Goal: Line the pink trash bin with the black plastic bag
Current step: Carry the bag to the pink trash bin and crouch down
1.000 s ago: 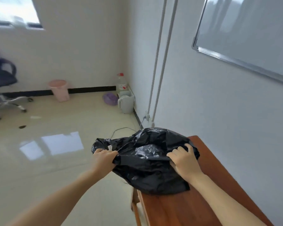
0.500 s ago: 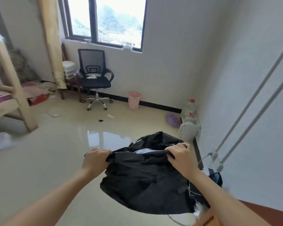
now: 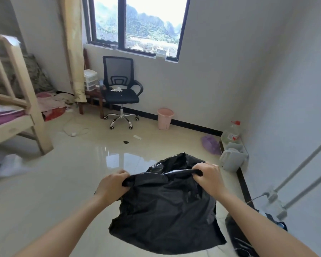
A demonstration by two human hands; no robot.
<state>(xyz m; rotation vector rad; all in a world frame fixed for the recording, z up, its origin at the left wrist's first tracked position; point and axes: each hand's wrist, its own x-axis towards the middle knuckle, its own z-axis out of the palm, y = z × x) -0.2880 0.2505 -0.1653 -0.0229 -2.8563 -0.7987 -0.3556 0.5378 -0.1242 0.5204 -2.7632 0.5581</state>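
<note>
The black bag (image 3: 167,204) hangs off the floor, its mouth edge pinched shut in the fingers of the left hand (image 3: 112,184) and right hand (image 3: 208,176); the pink bin (image 3: 165,118) stands upright at 12 o'clock, well apart, against the far wall.

Two bare forearms, no sleeves in view.
Left hand (image 3: 112,188) and right hand (image 3: 208,178): no gloves, rings, watch or wristbands visible.
</note>
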